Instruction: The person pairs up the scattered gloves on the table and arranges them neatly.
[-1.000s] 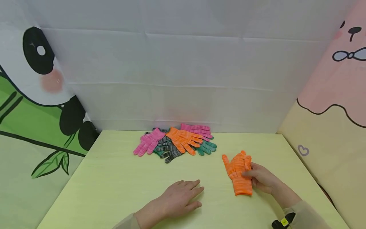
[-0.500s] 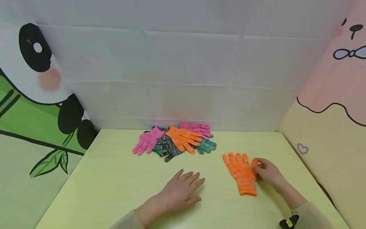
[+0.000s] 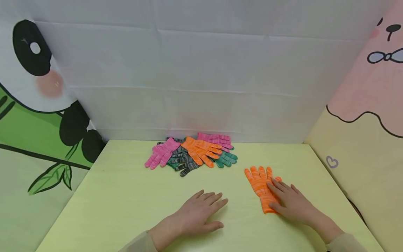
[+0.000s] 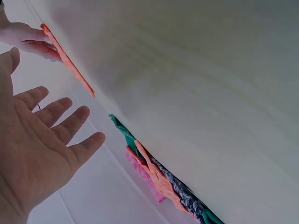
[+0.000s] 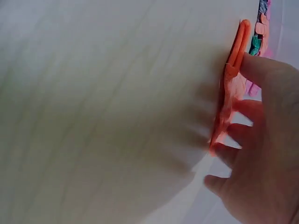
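An orange knitted glove (image 3: 260,185) lies flat on the right of the table, its fingers pointing to the back wall and its cuff toward me. My right hand (image 3: 297,204) rests on the glove's right side with extended fingers, covering part of its thumb side. The right wrist view shows the fingertips touching the orange glove (image 5: 229,88) from above. My left hand (image 3: 199,213) is spread palm down near the table's front middle, holding nothing. The left wrist view shows the spread fingers of this left hand (image 4: 46,144) apart from any glove.
Against the back wall lies a pile of gloves: a pink glove (image 3: 162,153), a grey-black glove (image 3: 188,164), an orange glove (image 3: 201,149), a green glove (image 3: 226,159) and another pink glove (image 3: 217,139). A white sheet (image 3: 201,70) and printed side panels surround the table (image 3: 126,196).
The orange glove's fingers have been spread out flat. My right hand has let go of its thumb and moved onto its side with straightened fingers. The left hand has barely moved.
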### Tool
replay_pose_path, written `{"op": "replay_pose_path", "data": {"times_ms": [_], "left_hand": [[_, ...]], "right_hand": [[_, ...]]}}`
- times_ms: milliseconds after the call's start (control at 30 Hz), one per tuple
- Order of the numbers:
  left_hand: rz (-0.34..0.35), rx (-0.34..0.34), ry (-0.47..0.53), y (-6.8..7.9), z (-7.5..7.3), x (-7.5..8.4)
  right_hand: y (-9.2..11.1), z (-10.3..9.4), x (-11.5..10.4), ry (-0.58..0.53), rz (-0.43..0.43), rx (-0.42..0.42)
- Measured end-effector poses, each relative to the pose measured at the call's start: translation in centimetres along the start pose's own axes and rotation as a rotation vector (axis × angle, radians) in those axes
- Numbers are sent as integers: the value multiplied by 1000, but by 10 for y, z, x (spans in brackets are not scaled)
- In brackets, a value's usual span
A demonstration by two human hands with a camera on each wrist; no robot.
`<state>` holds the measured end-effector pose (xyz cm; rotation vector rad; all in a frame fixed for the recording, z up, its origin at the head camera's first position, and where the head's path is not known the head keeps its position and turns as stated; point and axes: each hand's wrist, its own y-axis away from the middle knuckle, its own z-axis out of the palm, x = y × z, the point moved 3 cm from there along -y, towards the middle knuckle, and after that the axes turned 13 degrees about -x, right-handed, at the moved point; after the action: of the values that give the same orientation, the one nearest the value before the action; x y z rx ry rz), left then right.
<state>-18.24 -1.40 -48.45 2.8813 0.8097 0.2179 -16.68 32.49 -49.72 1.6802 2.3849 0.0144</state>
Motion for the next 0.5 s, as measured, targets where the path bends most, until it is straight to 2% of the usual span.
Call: {"op": "replay_pose_path", "data": {"times_ms": [200, 367, 500], "left_hand": [[2, -19, 13, 1, 2, 1], [2, -25, 15, 2, 3, 1], [1, -22, 20, 2, 3, 2]], "right_hand": [[3, 2, 4, 16, 43, -32], [3, -1, 7, -6, 35, -35], [-3, -2, 1, -39, 14, -54]]}}
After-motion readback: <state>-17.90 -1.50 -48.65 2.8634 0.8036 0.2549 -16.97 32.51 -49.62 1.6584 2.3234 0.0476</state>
